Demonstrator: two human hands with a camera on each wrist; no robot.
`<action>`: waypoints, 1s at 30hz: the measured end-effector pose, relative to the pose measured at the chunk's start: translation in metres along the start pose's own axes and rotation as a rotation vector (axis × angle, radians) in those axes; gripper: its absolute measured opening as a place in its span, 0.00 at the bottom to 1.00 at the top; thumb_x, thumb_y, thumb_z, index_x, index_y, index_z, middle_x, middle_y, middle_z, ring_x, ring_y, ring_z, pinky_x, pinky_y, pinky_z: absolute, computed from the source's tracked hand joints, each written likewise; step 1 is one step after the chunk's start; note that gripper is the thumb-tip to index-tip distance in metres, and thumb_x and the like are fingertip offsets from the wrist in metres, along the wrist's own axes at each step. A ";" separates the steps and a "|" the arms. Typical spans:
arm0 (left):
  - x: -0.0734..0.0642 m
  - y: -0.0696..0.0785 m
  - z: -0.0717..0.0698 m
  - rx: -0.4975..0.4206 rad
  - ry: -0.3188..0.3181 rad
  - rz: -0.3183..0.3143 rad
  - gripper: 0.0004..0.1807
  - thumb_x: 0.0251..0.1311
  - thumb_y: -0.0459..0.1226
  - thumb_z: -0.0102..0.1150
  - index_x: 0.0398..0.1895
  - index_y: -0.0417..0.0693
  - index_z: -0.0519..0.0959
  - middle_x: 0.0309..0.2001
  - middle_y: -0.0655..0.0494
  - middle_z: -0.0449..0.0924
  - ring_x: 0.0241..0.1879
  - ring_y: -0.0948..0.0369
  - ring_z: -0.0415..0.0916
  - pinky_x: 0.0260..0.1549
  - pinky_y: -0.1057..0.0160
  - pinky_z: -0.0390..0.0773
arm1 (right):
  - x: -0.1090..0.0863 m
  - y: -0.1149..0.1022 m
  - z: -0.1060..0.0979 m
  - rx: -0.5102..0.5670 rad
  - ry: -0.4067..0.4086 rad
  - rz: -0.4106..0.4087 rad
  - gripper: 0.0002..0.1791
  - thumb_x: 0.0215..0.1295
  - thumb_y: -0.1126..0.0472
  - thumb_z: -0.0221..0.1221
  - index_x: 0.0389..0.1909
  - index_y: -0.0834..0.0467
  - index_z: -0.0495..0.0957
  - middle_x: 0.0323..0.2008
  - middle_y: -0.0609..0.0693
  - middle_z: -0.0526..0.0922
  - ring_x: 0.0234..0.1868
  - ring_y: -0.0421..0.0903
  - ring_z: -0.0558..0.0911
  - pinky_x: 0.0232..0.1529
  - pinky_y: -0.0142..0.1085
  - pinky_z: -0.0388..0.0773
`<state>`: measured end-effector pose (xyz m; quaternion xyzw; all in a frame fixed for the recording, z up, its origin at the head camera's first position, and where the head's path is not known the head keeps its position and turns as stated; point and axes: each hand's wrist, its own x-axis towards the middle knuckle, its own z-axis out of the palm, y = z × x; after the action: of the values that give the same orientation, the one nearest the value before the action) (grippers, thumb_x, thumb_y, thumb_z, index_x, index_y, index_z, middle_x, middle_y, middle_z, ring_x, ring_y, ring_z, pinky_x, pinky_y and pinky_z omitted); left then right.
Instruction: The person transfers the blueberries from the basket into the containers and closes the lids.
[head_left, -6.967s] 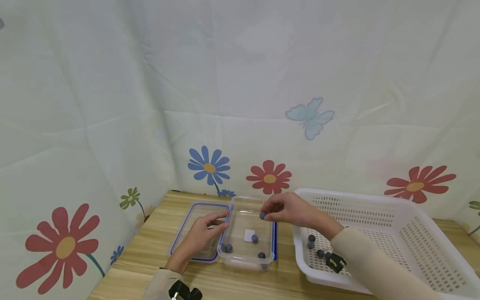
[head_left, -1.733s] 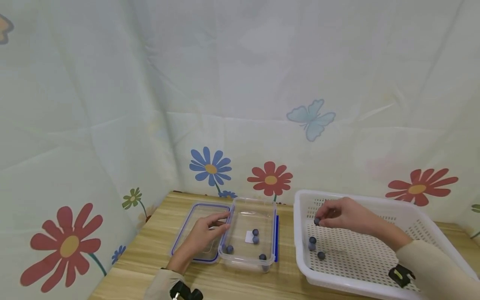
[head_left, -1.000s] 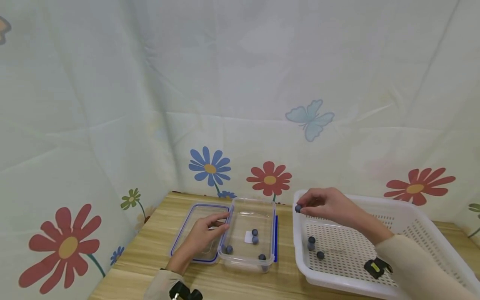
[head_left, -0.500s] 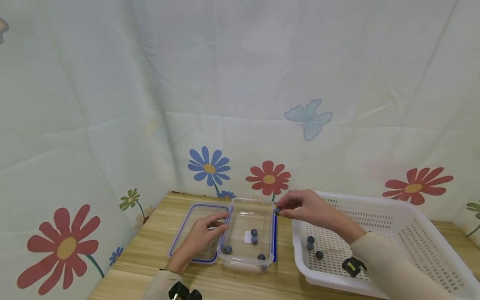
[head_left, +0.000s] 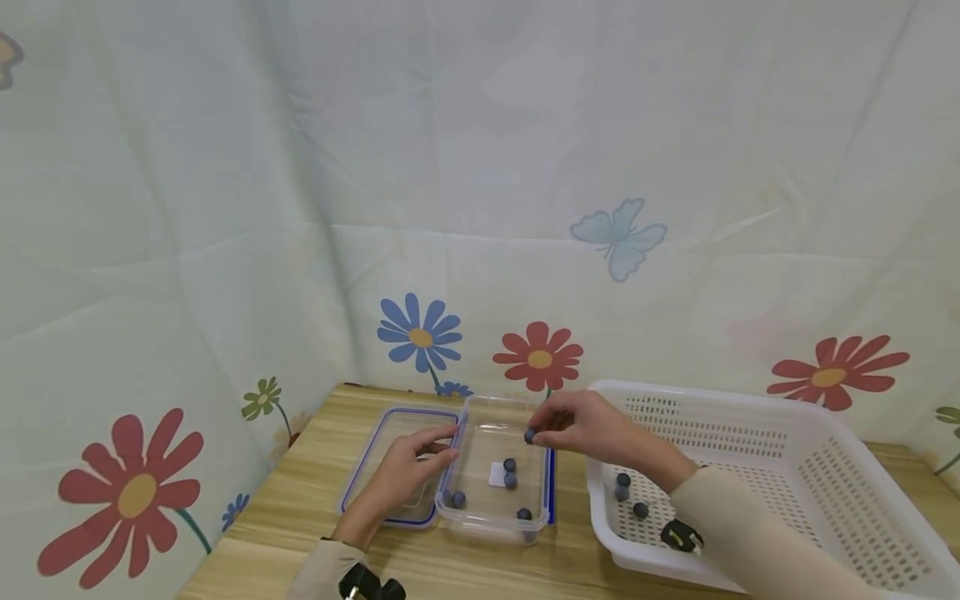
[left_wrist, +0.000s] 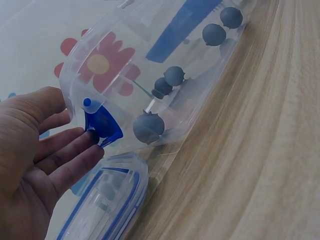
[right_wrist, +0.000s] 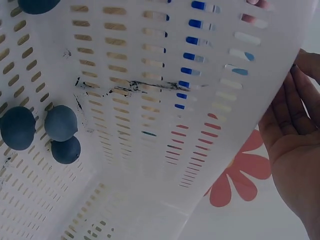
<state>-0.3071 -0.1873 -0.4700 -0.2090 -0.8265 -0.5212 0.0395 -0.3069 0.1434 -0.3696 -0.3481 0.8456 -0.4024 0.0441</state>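
In the head view my right hand (head_left: pixel 592 429) pinches a blueberry (head_left: pixel 530 436) between thumb and fingertips, over the right side of a clear plastic box (head_left: pixel 491 524). Several blueberries (head_left: pixel 510 480) lie on the box floor, some beside a small white square (head_left: pixel 497 474). My left hand (head_left: pixel 408 467) rests with relaxed fingers at the box's left rim. The left wrist view has those fingers (left_wrist: pixel 75 167) touching a blue latch (left_wrist: pixel 102 122) on the box wall. The right wrist view looks mostly at the basket, where the held berry is hidden.
A clear lid with a blue seal (head_left: pixel 405 425) lies left of the box on the wooden table (head_left: pixel 292 500). To the right stands a white perforated basket (head_left: pixel 750 396) with a few blueberries (head_left: pixel 641 510) in its left part. Behind hangs a flowered curtain (head_left: pixel 465 167).
My right hand has carried a blueberry leftward from the basket to above the box. Compared with seven seconds ago, one more berry lies by the white square. The left hand stays put.
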 end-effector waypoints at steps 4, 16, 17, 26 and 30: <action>0.000 0.000 0.000 -0.003 -0.002 -0.001 0.24 0.75 0.38 0.65 0.69 0.37 0.79 0.66 0.40 0.80 0.54 0.49 0.84 0.46 0.66 0.81 | 0.003 0.002 0.004 -0.009 -0.006 -0.013 0.07 0.70 0.61 0.71 0.46 0.54 0.88 0.39 0.41 0.89 0.39 0.44 0.86 0.42 0.36 0.85; 0.000 0.002 -0.001 0.002 -0.007 0.016 0.25 0.75 0.38 0.65 0.69 0.36 0.78 0.66 0.39 0.80 0.54 0.49 0.84 0.46 0.66 0.82 | 0.007 0.004 0.007 -0.019 -0.023 -0.020 0.07 0.70 0.60 0.72 0.46 0.55 0.88 0.39 0.40 0.89 0.39 0.42 0.86 0.43 0.36 0.85; 0.000 0.002 0.000 0.003 -0.008 0.017 0.25 0.75 0.38 0.65 0.69 0.36 0.78 0.66 0.39 0.80 0.54 0.49 0.84 0.46 0.66 0.82 | 0.007 0.004 0.007 -0.020 -0.022 -0.022 0.07 0.70 0.60 0.72 0.46 0.55 0.88 0.39 0.40 0.88 0.39 0.41 0.86 0.43 0.35 0.84; 0.000 0.001 0.000 0.010 -0.007 0.012 0.25 0.75 0.38 0.66 0.69 0.36 0.79 0.65 0.39 0.80 0.53 0.48 0.85 0.45 0.65 0.82 | 0.006 0.005 0.007 -0.047 -0.008 -0.010 0.07 0.70 0.60 0.72 0.45 0.55 0.88 0.38 0.41 0.88 0.39 0.41 0.85 0.42 0.34 0.84; 0.000 0.002 -0.001 0.009 -0.004 -0.002 0.25 0.75 0.39 0.66 0.69 0.37 0.79 0.65 0.40 0.80 0.54 0.49 0.84 0.45 0.65 0.82 | 0.005 0.005 0.006 -0.059 -0.006 0.010 0.06 0.70 0.59 0.71 0.45 0.53 0.88 0.38 0.39 0.87 0.39 0.41 0.85 0.43 0.34 0.84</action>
<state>-0.3064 -0.1878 -0.4678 -0.2088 -0.8291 -0.5172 0.0383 -0.3115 0.1389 -0.3763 -0.3462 0.8586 -0.3761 0.0384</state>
